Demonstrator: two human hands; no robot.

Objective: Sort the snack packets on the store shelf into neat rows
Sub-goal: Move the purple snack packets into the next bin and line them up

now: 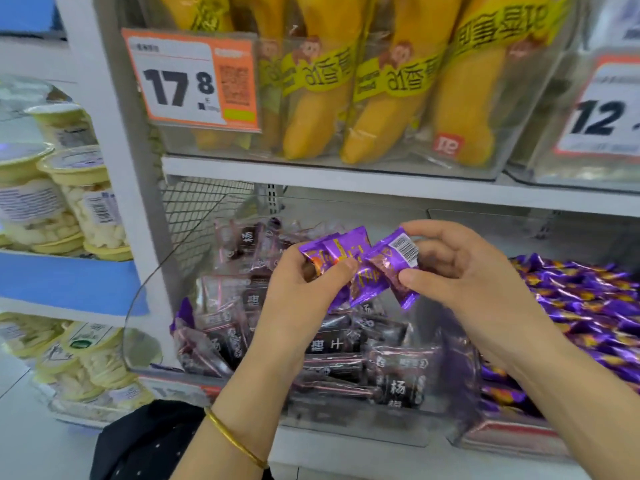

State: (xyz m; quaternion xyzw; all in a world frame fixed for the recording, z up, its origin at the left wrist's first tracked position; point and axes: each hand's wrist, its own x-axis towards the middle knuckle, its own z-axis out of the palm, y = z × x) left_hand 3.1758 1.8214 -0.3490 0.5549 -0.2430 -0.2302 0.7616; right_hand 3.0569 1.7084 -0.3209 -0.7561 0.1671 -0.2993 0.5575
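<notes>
My left hand [304,282] grips a small bunch of shiny purple snack packets [341,251] above a clear bin. My right hand [460,271] pinches another purple packet [394,268] with a barcode label, its edge touching the bunch in the left hand. Below the hands, the clear bin [138,323] is filled with several dark maroon packets [398,372] lying in disorder; one stray purple packet [183,315] sits at its left side. To the right, a second bin holds a heap of purple packets [588,306] of the same kind.
The upper shelf [346,178] carries clear bins of yellow banana-shaped snacks [318,109] with a 17.8 price tag [190,81] and a 12 tag [606,112]. On the left, another rack holds stacked tubs of white snacks [69,202]. A wire divider [204,216] stands behind the bin.
</notes>
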